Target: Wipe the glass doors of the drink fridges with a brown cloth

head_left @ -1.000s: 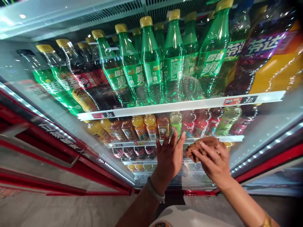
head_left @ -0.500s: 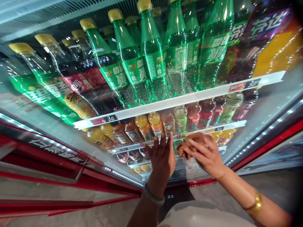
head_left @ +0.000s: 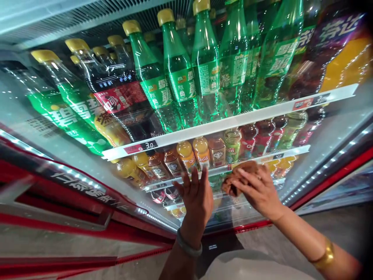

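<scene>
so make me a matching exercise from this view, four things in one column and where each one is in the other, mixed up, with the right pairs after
Things
1. brown cloth
2. gold bracelet
3. grey bangle
4. green bottles

Places
A. around the wrist of the left hand
B. standing on the highest shelf in view
C. held in the fingers of the right hand
D. around the right forearm

Right pairs
1-C
2-D
3-A
4-B
</scene>
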`<state>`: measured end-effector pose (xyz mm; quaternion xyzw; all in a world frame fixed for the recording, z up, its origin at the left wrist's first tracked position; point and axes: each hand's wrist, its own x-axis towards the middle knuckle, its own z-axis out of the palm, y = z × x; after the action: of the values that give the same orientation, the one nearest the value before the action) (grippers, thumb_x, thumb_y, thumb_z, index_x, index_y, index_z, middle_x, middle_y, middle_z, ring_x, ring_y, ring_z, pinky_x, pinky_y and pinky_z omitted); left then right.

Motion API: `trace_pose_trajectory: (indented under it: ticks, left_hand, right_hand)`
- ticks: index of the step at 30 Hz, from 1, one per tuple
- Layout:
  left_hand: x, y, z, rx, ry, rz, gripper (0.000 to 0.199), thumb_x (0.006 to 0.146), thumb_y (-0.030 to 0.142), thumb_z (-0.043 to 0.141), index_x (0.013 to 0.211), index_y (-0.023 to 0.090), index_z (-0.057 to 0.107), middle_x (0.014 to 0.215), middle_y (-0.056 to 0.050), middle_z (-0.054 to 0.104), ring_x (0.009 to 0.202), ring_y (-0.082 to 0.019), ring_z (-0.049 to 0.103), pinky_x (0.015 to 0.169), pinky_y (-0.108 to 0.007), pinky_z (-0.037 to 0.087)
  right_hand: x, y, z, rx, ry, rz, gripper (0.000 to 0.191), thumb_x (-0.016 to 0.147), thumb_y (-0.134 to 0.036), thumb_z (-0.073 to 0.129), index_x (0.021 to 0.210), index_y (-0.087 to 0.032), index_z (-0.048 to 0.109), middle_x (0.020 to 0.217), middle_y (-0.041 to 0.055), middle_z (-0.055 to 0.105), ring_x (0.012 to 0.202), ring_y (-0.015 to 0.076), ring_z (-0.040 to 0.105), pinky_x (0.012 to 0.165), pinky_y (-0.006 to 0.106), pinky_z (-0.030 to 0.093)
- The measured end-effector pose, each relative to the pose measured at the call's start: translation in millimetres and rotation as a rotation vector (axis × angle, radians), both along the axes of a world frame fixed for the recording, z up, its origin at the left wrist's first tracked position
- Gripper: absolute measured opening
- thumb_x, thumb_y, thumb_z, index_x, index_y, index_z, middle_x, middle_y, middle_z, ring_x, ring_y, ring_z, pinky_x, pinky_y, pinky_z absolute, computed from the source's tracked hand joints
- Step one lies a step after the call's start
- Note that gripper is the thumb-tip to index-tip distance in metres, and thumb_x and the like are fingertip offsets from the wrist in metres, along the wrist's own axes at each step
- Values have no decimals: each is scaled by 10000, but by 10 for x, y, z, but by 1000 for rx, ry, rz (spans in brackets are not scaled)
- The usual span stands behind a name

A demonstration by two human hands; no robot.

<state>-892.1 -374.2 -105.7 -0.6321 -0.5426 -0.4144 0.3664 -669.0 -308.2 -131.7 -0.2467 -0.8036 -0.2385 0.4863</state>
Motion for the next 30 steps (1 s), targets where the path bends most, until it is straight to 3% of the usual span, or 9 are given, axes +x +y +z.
trace_pose_trajectory:
  ticks: [3, 6, 10, 13, 15, 20, 23, 26, 30]
  left_hand:
    - [-130, -18, -1, 42, 9, 18, 842, 923, 35, 635, 1649, 258, 269, 1740, 4, 159, 1645, -207, 25, 1309, -514, -182]
    - [-186, -29, -52, -10, -1, -2, 859, 925, 82, 661, 1653, 297, 259, 1731, -32, 242, 1643, -255, 30, 1317, -544, -141]
    - [-222, -64, -107, -93, -9, 0, 864, 940, 117, 635, 1655, 342, 205, 1727, -20, 271, 1645, -292, 60, 1342, -580, 0]
    - [-259, -110, -94, -119, 40, -3, 817, 960, 122, 601, 1654, 314, 214, 1736, -21, 254, 1644, -266, 116, 1352, -509, 113]
    - [-290, -140, -79, -136, 63, 1, 815, 964, 124, 602, 1653, 318, 213, 1740, -25, 246, 1635, -269, 175, 1348, -484, 152]
    - [-409, -211, -81, -91, -19, 48, 891, 946, 87, 626, 1662, 349, 163, 1766, -36, 139, 1643, -325, 70, 1334, -605, 98]
    - [-528, -266, -102, -98, -67, 40, 898, 949, 96, 630, 1668, 337, 149, 1769, -46, 130, 1640, -337, -20, 1322, -649, 66]
    - [-635, -304, -130, -136, -7, 59, 892, 956, 108, 624, 1662, 368, 145, 1758, -39, 190, 1644, -321, 32, 1328, -634, 47]
    - [-672, -296, -172, -123, 61, 108, 858, 969, 144, 619, 1659, 371, 162, 1761, -18, 171, 1646, -303, 72, 1342, -595, 69]
  right_hand:
    - [-97, 35, 244, -15, 180, -72, 670, 868, -68, 708, 1423, -421, 578, 1631, -46, 464, 1588, 230, 270, 1324, 576, 224]
    - [-459, -36, 439, -1, 294, -83, 692, 873, -103, 730, 1453, -434, 547, 1632, -49, 462, 1604, 245, 229, 1322, 617, 194]
    - [-715, -195, 231, 48, 116, 30, 468, 914, -125, 690, 1298, -391, 672, 1468, -60, 635, 1619, 194, 183, 1335, 559, 210]
    - [-561, -214, 71, 17, 17, 53, 409, 928, -80, 641, 1235, -342, 707, 1414, -46, 673, 1618, 181, 186, 1350, 528, 181]
    - [-463, -183, 142, -8, 61, 11, 485, 907, -55, 655, 1294, -346, 679, 1466, -26, 636, 1609, 206, 220, 1347, 559, 181]
    - [-770, -207, 480, -39, 294, -95, 647, 902, -76, 668, 1440, -420, 570, 1611, -39, 491, 1585, 268, 280, 1309, 611, 267]
    - [-1018, -325, 306, -1, 179, -17, 506, 933, -118, 653, 1348, -406, 640, 1533, -60, 581, 1612, 223, 219, 1332, 603, 212]
    - [-993, -389, 34, 19, -7, 87, 365, 964, -123, 610, 1219, -363, 710, 1416, -66, 678, 1620, 183, 203, 1349, 568, 169]
    - [-854, -322, 144, -3, 75, 17, 473, 910, -80, 674, 1291, -361, 681, 1476, -25, 634, 1617, 216, 212, 1346, 591, 152]
